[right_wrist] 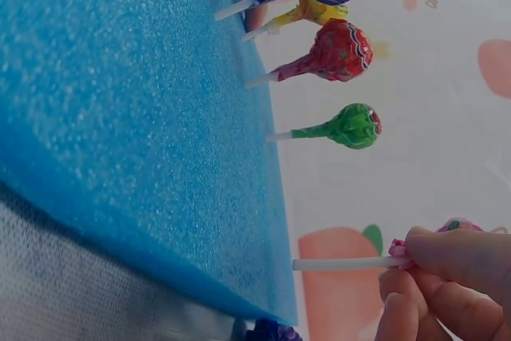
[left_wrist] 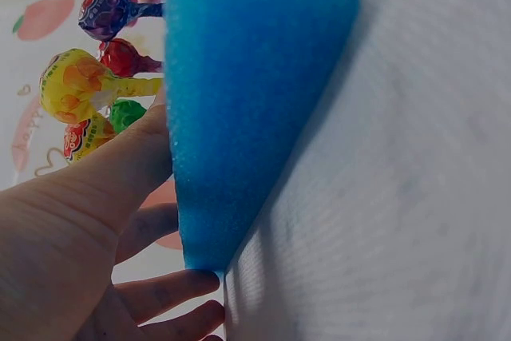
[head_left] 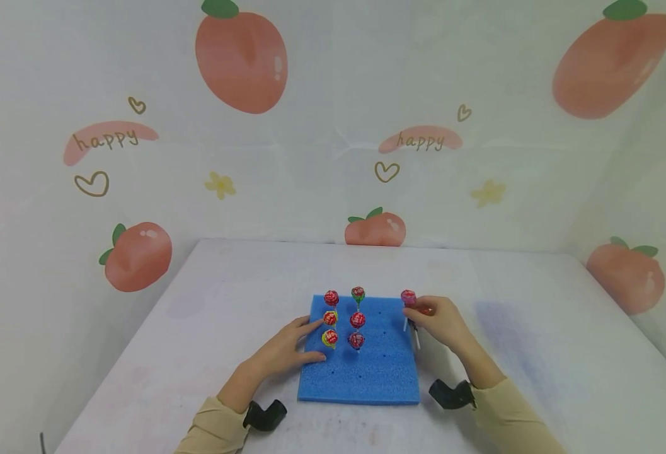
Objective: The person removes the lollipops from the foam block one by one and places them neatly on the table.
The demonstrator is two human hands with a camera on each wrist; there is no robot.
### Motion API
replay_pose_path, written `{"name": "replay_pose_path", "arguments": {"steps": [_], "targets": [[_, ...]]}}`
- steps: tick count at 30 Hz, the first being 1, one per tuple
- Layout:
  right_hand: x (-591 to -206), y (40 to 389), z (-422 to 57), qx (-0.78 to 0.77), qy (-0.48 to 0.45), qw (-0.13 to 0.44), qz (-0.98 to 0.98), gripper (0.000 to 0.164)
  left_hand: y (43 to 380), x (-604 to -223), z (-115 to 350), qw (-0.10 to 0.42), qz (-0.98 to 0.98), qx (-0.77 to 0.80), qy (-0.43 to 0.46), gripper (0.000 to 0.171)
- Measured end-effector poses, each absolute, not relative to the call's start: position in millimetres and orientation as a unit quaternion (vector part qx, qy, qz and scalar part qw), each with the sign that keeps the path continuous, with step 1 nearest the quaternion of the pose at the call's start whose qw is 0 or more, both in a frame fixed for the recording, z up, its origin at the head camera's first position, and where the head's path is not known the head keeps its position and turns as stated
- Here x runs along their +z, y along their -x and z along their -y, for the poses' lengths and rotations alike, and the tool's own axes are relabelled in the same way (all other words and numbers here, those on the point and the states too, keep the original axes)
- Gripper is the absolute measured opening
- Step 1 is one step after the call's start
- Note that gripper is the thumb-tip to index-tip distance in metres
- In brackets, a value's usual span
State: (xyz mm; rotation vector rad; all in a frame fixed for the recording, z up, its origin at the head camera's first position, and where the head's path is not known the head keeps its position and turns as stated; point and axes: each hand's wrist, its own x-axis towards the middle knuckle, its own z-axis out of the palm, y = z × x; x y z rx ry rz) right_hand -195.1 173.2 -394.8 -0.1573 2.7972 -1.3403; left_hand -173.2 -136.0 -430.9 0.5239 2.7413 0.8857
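A blue foam board with small holes lies flat. Several wrapped lollipops stand upright in it in two columns on its left half, among them a green lollipop, a red lollipop and a yellow lollipop. My right hand pinches a pink lollipop just under its head, the bare stick pointing down close over the board's far right corner. My left hand rests at the board's left edge, thumb over the top, the other fingers extended beside the left column.
A purple lollipop lies beside the board's right edge, its white stick toward me. Each wrist carries a black mount. Behind the white table rises a backdrop printed with fruit.
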Motion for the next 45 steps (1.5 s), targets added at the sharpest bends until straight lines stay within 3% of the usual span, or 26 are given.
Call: {"name": "replay_pose_path", "arguments": {"steps": [45], "targets": [[-391.7, 190.8, -201.3, -0.412, 0.04, 0.019, -0.91, 0.028, 171.8, -427.6, 135.1, 0.115, -0.931, 0.302, -0.169, 0.07]]}}
